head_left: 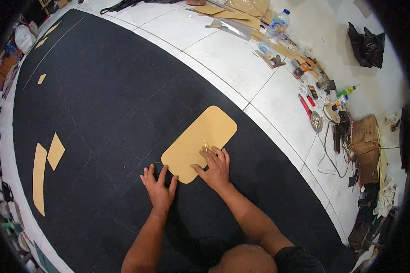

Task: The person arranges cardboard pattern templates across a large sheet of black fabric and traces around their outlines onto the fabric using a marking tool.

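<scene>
A tan cardboard template (200, 139) with rounded corners lies flat on a large black sheet (105, 104) spread over the floor. My right hand (215, 167) presses on the template's near edge and holds a thin pale stick, like a pencil (206, 145), upright against the card. My left hand (158, 186) lies flat with fingers spread on the black sheet, just touching the template's near-left corner.
Several smaller tan card pieces (54, 151) lie on the black sheet at the left. White floor tiles (223, 54) at the right carry cardboard sheets, a water bottle (279, 23), tools, cables, a cardboard box (367, 141) and a black bag (366, 43).
</scene>
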`<action>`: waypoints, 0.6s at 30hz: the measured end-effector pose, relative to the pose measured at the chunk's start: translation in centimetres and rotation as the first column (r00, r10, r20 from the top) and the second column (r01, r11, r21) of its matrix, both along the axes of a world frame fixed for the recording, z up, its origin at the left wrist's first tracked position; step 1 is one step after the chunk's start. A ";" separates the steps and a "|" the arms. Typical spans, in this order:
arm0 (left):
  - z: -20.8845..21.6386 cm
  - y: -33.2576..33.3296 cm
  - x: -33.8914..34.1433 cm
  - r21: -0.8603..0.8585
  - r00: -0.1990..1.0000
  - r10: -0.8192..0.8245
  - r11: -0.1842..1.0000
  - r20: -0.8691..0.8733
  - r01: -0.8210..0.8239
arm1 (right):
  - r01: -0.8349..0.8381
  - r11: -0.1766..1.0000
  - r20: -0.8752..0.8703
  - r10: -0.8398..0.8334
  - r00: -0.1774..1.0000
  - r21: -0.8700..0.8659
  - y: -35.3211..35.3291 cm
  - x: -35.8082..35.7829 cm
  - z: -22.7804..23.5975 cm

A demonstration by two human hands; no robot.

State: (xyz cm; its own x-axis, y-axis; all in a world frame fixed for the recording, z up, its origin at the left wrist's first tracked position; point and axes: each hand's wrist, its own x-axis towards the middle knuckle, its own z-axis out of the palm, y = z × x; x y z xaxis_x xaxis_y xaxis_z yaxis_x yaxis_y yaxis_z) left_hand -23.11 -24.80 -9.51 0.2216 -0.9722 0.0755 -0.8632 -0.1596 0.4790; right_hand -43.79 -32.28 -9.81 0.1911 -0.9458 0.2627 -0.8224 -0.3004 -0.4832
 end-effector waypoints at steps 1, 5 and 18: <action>0.0 0.0 0.1 0.006 1.000 0.010 1.000 0.003 -0.010 | -0.001 1.000 0.005 0.001 1.000 0.002 0.0 0.2 0.0; 0.0 -0.3 -0.1 0.019 1.000 0.012 1.000 -0.016 -0.012 | -0.027 1.000 -0.017 0.027 0.999 0.008 -0.2 -0.2 -0.1; -0.1 0.1 0.9 0.034 0.997 0.008 0.999 -0.082 -0.005 | -0.103 0.987 -0.053 0.110 0.993 0.126 -0.3 -1.0 0.6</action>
State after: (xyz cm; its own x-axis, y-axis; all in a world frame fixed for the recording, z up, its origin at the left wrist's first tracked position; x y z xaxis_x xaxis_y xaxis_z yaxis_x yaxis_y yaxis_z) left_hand -22.16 -24.74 -9.65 0.2319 -0.9725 0.0234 -0.8200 -0.1824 0.5426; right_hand -44.76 -32.56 -9.22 0.3041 -0.9435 0.1314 -0.8171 -0.3292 -0.4732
